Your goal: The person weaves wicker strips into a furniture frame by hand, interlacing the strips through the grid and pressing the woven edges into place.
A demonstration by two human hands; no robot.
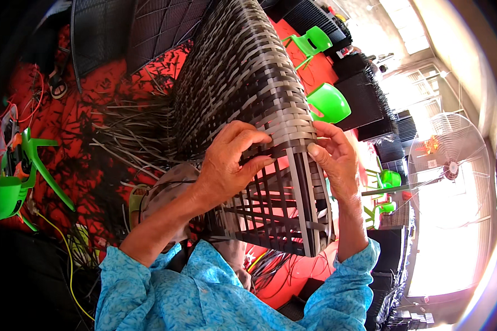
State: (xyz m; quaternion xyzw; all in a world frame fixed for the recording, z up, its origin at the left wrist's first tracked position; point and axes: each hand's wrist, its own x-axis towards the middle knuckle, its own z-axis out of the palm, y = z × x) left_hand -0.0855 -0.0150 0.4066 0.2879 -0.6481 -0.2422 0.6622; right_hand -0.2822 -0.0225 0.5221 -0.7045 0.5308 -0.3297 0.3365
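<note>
A woven wicker frame (pixel 248 66) of flat grey and brown strips rises in front of me, tilted. Its near end is an open lattice of dark strips (pixel 265 204), with pale upright strips (pixel 299 193) along the corner. My left hand (pixel 226 157) is at the corner's left side, index fingertip against the weave. Its thumb is apart from the index finger, near the lattice's top. On the corner's right side, my right hand (pixel 339 163) presses its thumb onto a flat strip (pixel 299 148), fingers bent behind the edge. Those fingers are partly hidden.
Loose strip ends (pixel 132 132) fan out left of the frame. Dark scraps cover the red floor (pixel 94 94). Green chairs (pixel 328 103) stand beyond; another green seat (pixel 11 196) is at left, near a yellow cable (pixel 69 251). A large fan (pixel 451 165) stands at right.
</note>
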